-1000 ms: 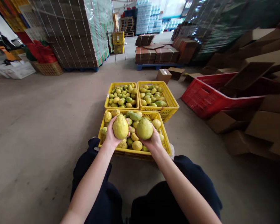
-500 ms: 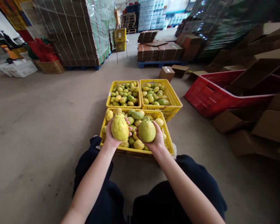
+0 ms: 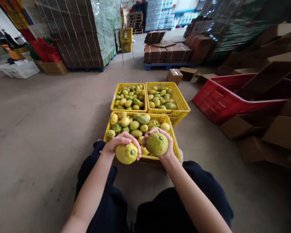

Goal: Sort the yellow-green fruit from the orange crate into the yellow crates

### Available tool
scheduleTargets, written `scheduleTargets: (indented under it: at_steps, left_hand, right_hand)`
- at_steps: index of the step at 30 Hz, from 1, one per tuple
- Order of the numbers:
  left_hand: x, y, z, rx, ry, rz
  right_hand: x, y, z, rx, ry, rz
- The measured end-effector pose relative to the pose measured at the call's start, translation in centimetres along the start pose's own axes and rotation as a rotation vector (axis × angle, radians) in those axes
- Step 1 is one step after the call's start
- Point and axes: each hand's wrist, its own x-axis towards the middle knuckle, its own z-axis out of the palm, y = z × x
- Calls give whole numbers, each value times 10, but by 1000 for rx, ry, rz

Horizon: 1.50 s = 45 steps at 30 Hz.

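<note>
My left hand (image 3: 122, 139) is wrapped over a bumpy yellow citron (image 3: 126, 153), its stem end facing me. A greener citron (image 3: 156, 143) is gripped in my right hand (image 3: 169, 142), with the stem end also turned towards me. Both fruits are held above the near edge of a yellow plastic crate (image 3: 175, 142), which holds many yellow and green citrons (image 3: 134, 125). My hands and forearms hide part of the fruit at the front of this crate.
Behind it stand two more yellow crates of fruit, a left crate (image 3: 114, 106) and a right crate (image 3: 184, 105). On the right lies a red crate (image 3: 213, 97) among cardboard boxes (image 3: 249, 129). A pallet of flattened cartons (image 3: 168, 53) and a wrapped stack (image 3: 80, 35) stand farther back.
Both hands have turned the citrons, so their stem ends now face me. My left hand has moved lower and closer, its fingers now over the top of the fruit.
</note>
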Motion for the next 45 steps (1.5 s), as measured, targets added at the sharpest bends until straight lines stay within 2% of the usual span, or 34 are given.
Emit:
scheduleTargets:
  at_steps: [5, 11, 14, 17, 22, 24, 26, 28, 31, 34, 37, 41, 45]
  left_hand:
    - [-3, 6, -1, 68, 56, -9]
    - [-2, 8, 0, 103, 78, -13]
    - [2, 5, 0, 43, 145, 13]
    - [13, -3, -1, -173, 305, 61]
    - [36, -16, -3, -717, 768, 69]
    - [39, -18, -5, -831, 843, 81]
    - [40, -20, -6, -861, 824, 81]
    - [40, -22, -6, -849, 770, 61]
    - [43, -30, -5, -821, 744, 47]
    - [52, -45, -3, -803, 780, 100]
    - [61, -57, -3, -797, 811, 166]
    - [65, -61, -5, -777, 867, 186]
    - [61, -56, -9, -614, 767, 235]
  right_hand:
    - [-5, 1, 4, -94, -71, 33]
    - [-4, 2, 6, -117, -42, 46]
    - [-1, 1, 5, -53, 9, 68]
    - [4, 1, 3, 67, 151, 78]
    - [13, 3, -6, 236, 349, 53]
    - [16, 4, -10, 210, 433, 21]
    - [19, 5, -12, 74, 504, -60]
    - [22, 7, -13, -170, 528, -187]
    - [25, 15, -13, -638, 499, -408]
    - [27, 31, -17, -1010, 435, -537]
    - [28, 46, -24, -1172, 375, -544]
    - [28, 54, -31, -1355, 305, -557]
    - [25, 50, -30, -1547, 206, -657]
